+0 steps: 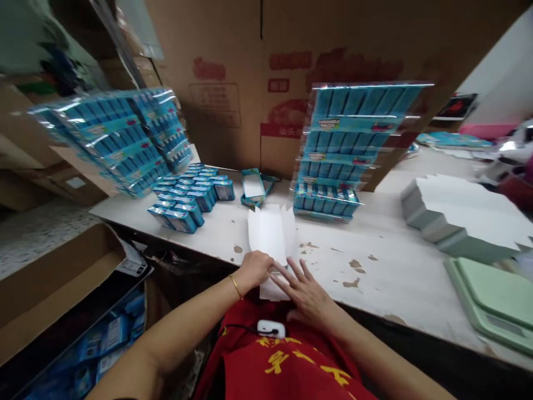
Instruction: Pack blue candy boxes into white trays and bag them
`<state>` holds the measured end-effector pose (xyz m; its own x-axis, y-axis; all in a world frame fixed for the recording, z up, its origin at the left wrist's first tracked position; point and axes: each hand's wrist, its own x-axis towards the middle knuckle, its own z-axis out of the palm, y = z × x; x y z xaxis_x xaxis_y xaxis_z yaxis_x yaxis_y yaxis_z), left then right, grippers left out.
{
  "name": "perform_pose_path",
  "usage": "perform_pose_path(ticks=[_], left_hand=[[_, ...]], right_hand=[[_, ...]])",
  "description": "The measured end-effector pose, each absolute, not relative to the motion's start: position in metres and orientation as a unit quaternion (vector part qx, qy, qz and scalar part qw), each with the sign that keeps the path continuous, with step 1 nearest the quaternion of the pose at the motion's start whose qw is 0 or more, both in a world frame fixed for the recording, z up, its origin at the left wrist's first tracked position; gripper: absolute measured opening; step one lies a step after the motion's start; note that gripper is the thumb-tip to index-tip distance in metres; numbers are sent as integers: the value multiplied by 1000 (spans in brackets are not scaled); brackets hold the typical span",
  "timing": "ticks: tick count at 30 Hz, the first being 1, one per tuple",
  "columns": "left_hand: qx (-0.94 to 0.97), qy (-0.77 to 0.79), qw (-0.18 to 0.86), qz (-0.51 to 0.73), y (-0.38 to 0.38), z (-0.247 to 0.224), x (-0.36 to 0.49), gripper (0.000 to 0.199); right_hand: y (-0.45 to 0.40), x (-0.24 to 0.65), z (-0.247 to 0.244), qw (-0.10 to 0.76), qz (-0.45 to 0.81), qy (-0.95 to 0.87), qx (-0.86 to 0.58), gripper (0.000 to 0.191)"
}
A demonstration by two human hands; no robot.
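A part-folded white card (pixel 267 230) lies at the near edge of the table (pixel 383 222), its near flap overhanging. The left hand (pixel 255 270) curls against it, grip unclear; the right hand (pixel 308 293) spreads open. Uneven pressure could crease it crookedly.

the lone head-worn camera looks forward and down onto the worktop (pixel 400 266) from close by.

White carton (pixel 267 230), flaps (pixel 290 226) spread, at table edge (pixel 216 247)
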<state>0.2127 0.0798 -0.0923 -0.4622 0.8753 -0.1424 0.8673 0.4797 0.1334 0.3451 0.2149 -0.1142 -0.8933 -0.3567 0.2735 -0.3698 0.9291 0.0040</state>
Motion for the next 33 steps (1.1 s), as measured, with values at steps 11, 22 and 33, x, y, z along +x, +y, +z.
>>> perform_pose_path(ticks=[11,22,33], left_hand=[[519,840,157,40,85,-77,199,27],[497,805,282,162,85,-82,172,15],[373,879,175,239,90,-92,183,23]], right_hand=[[220,314,-139,332,82,-926,162,38],[212,294,-124,309,467,-829,-1,39],[217,298,-125,280,609,-741,-40,46]])
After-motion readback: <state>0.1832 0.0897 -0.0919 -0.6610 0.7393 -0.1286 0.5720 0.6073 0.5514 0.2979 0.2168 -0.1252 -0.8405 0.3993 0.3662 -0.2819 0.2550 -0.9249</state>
